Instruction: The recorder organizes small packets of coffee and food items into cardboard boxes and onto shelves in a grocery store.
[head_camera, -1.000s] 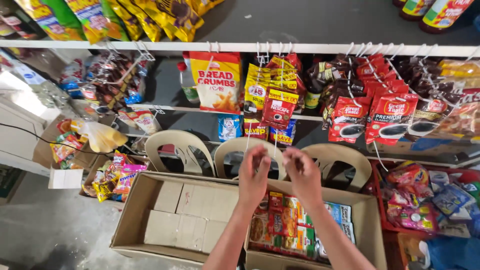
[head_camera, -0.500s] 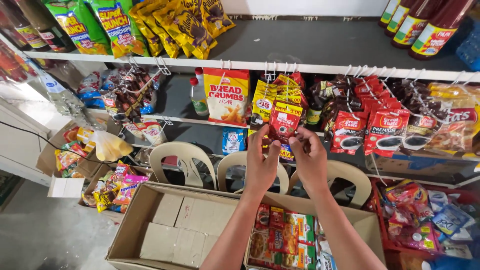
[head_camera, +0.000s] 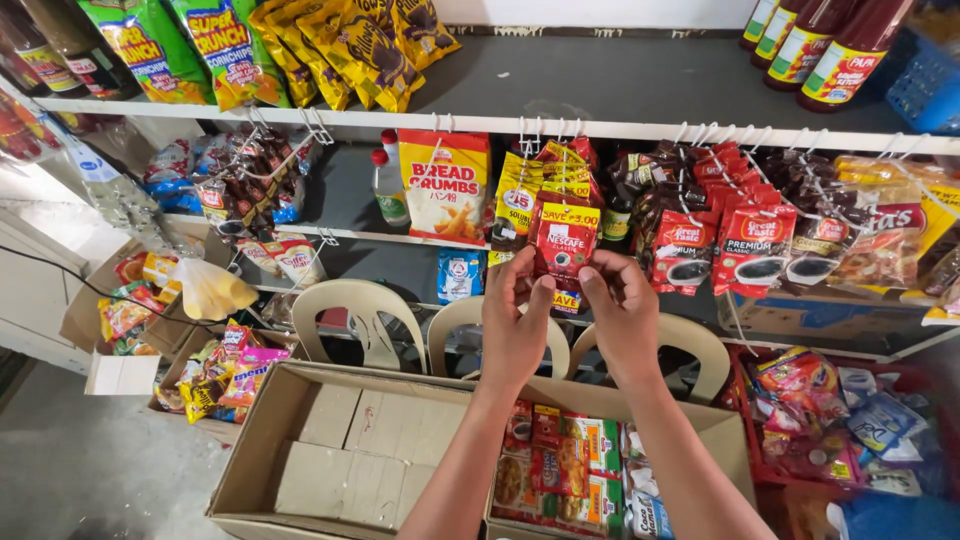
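**Red sachet strip: at the hooks, hang not confirmed**

Red sachet strip (head_camera: 564, 245) sits in front of the middle shelf rail, just below the white hooks (head_camera: 535, 135), over the yellow sachets (head_camera: 520, 195). My left hand (head_camera: 515, 325) pinches its lower left edge, thumb and fingers closed on it. My right hand (head_camera: 622, 318) pinches the lower right edge the same way. The top of the strip reaches up near a hook; can't tell if it's actually on it.

Done, by my read: strip raised and lined up with the row. Left: confirm it hangs, let go.

Right of it, dark coffee packs (head_camera: 750, 240) already hang. Left, a breadcrumb bag (head_camera: 444, 185). Below my arms, a carton (head_camera: 560, 470) holds more packets; open box (head_camera: 350, 450) beside it holds plain cartons. Plastic chairs (head_camera: 350, 315) stand behind.
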